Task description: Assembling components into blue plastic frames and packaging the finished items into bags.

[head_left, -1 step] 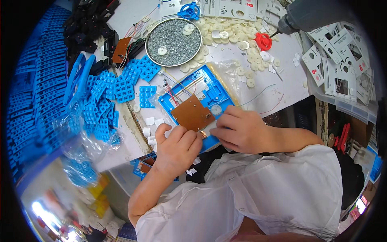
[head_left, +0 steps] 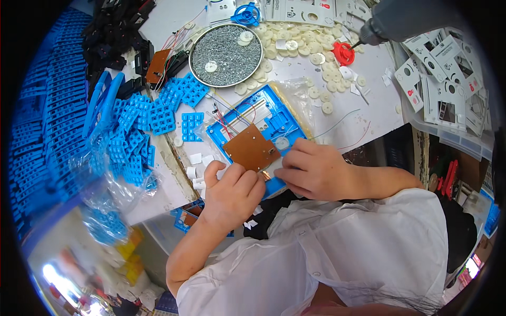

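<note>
In front of me lies a blue plastic housing, tilted on the table with its open inside facing up. A brown circuit board rests in it, with thin wires at its far left side. My left hand is closed at the housing's near left edge, fingers curled and tips hidden. Close by on the right, my right hand is closed with fingers bunched over the near right part of the housing. What either hand pinches is hidden. Between them shows a small coppery piece. A pale disc sits beside the board.
A round tray of small screws stands beyond the housing, beside many cream discs. Blue keypads are heaped left. A grey power driver hangs over a red part. White printed panels fill a bin at right.
</note>
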Motion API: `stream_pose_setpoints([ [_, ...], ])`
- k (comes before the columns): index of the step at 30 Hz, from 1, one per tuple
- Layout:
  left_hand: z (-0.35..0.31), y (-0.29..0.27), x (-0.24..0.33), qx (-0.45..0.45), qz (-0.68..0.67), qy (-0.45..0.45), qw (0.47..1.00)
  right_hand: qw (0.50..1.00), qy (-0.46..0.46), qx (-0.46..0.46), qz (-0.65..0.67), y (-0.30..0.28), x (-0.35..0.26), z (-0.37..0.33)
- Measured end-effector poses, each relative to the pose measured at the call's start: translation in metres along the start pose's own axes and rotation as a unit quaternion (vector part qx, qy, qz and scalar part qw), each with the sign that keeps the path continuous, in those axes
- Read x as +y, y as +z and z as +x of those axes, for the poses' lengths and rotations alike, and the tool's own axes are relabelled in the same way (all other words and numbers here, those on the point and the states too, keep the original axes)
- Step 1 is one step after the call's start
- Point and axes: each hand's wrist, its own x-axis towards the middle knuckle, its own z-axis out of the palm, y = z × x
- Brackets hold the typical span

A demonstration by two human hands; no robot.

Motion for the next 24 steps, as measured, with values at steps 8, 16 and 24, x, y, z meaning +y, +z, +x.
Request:
stream_pose_setpoints([
  [8,0.011,-0.003,0.002,-0.048,0.037,0.061,0.996,0.999,-0.017,-0.028,-0.023,0.011,-0.002,-0.005],
  [16,0.017,0.0,0.006,-0.03,0.082,0.091,0.992,0.999,-0.026,-0.01,-0.024,0.014,-0.005,-0.002],
  [24,0.012,0.0,0.007,-0.025,0.066,-0.009,0.997,0.988,0.003,-0.11,-0.11,0.008,-0.016,-0.001],
])
